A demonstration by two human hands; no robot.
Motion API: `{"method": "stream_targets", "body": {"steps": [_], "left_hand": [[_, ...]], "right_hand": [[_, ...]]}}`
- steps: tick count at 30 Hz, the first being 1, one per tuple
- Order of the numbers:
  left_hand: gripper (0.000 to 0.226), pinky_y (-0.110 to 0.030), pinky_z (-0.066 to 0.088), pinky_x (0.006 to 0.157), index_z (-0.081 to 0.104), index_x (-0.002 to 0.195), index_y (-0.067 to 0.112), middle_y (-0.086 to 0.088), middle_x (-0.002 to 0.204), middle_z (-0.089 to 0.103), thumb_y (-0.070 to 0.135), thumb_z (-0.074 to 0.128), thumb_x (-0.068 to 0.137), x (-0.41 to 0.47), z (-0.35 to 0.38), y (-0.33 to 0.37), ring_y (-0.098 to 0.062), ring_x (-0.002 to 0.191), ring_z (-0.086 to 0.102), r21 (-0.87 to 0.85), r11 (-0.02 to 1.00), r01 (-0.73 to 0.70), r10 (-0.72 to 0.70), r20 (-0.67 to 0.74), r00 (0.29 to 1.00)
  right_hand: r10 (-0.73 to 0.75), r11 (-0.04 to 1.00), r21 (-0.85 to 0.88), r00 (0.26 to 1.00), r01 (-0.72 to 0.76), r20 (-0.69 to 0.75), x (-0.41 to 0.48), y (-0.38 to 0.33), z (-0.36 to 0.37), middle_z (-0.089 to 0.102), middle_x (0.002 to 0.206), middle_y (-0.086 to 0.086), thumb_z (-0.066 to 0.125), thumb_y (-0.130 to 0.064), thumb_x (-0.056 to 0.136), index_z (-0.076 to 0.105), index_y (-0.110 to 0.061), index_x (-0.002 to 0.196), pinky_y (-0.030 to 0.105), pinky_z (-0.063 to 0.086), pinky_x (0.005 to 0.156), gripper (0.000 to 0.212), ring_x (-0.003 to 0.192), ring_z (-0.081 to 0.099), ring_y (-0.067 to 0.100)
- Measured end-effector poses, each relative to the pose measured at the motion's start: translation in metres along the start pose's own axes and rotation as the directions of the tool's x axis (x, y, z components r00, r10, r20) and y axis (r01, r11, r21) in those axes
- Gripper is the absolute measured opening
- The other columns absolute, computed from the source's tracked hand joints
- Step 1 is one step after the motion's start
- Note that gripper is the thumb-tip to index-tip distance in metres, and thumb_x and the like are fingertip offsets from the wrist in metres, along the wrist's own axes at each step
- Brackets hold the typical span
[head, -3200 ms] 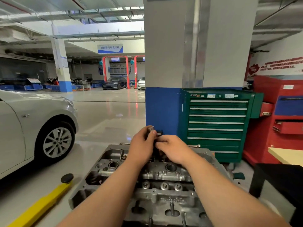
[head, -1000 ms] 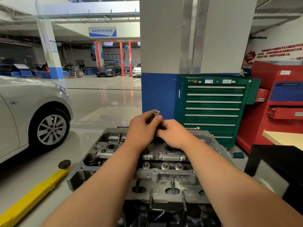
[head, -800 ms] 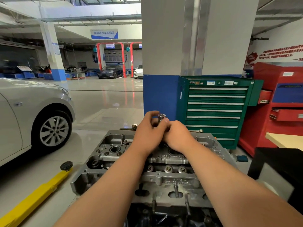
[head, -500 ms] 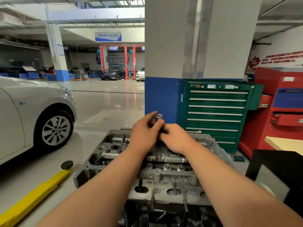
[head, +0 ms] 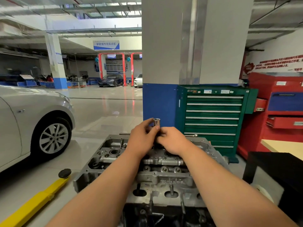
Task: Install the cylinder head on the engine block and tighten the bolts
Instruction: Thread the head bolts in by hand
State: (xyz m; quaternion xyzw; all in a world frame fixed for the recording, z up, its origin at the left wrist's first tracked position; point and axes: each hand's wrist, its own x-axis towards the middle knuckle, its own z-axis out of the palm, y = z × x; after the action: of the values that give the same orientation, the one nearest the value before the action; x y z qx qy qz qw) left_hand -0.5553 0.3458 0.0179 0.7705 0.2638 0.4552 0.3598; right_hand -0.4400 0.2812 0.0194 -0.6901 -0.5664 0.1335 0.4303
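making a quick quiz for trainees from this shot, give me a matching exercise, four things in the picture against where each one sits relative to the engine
Things:
1. silver car
2. green tool cabinet
3. yellow lift arm
4. red cabinet

Places:
A. low on the floor, near left of the cylinder head
B. far right, beyond the green drawers
C. straight behind the cylinder head, against the blue-based pillar
D. parked at the left edge, front wheel showing

Pairs: 1-D, 2-C, 3-A, 4-B
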Motion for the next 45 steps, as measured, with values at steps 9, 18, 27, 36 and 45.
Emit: {"method": "stream_targets", "body": {"steps": [9, 18, 27, 36, 45], "left_hand": [[0.018, -0.032, 0.051, 0.072, 0.068, 0.08, 0.018, 0.002, 0.077, 0.069, 0.034, 0.073, 0.081, 0.009, 0.002, 0.001, -0.014, 0.074, 0.063, -0.086, 0.996, 0.014, -0.015, -0.011, 1.0], [0.008, -0.029, 0.051, 0.085, 0.06, 0.095, 0.031, 0.01, 0.093, 0.067, 0.033, 0.064, 0.089, 0.008, 0.006, -0.002, -0.01, 0.092, 0.064, -0.113, 0.994, 0.011, -0.004, 0.061, 0.998], [0.031, -0.04, 0.052, 0.093, 0.062, 0.12, 0.018, 0.005, 0.095, 0.071, 0.025, 0.065, 0.09, 0.009, 0.002, -0.001, -0.012, 0.097, 0.066, -0.164, 0.986, 0.008, -0.002, 0.033, 0.999], [0.025, -0.026, 0.046, 0.066, 0.056, 0.079, 0.019, 0.006, 0.074, 0.062, 0.035, 0.075, 0.079, 0.01, 0.005, -0.002, -0.011, 0.069, 0.057, -0.077, 0.997, 0.006, -0.008, -0.02, 1.0], [0.017, -0.02, 0.048, 0.083, 0.06, 0.11, 0.022, 0.011, 0.098, 0.066, 0.027, 0.055, 0.094, 0.008, 0.003, 0.0, -0.008, 0.095, 0.062, -0.189, 0.98, 0.058, -0.053, 0.034, 0.998]], "right_hand": [[0.017, 0.999, 0.03, 0.998, -0.016, -0.061, -0.001, -0.006, 0.005, 0.064, 0.058, -0.017, 0.062, -0.018, 0.083, 0.07, -0.038, 0.088, 0.01, 0.038, 0.046, 0.021, 0.052, 0.054, -0.002], [0.054, 0.997, -0.047, 0.996, -0.057, -0.066, 0.003, 0.0, 0.001, 0.063, 0.061, 0.002, 0.063, -0.015, 0.084, 0.067, -0.016, 0.072, 0.025, 0.043, 0.058, 0.013, 0.057, 0.049, 0.011], [0.027, 1.0, -0.002, 1.0, -0.027, 0.011, 0.002, -0.002, -0.002, 0.073, 0.085, 0.003, 0.062, -0.028, 0.087, 0.074, -0.031, 0.096, 0.035, 0.05, 0.079, 0.015, 0.077, 0.062, 0.016], [0.036, 0.997, -0.059, 0.996, -0.04, -0.078, 0.004, -0.009, 0.006, 0.068, 0.064, -0.01, 0.055, -0.017, 0.084, 0.072, -0.034, 0.087, 0.014, 0.039, 0.045, 0.024, 0.05, 0.052, 0.0], [0.038, 0.996, -0.083, 0.996, -0.044, -0.078, 0.003, -0.002, 0.003, 0.059, 0.059, -0.006, 0.065, -0.02, 0.083, 0.064, -0.021, 0.068, 0.027, 0.038, 0.054, 0.015, 0.055, 0.047, 0.013]]}}
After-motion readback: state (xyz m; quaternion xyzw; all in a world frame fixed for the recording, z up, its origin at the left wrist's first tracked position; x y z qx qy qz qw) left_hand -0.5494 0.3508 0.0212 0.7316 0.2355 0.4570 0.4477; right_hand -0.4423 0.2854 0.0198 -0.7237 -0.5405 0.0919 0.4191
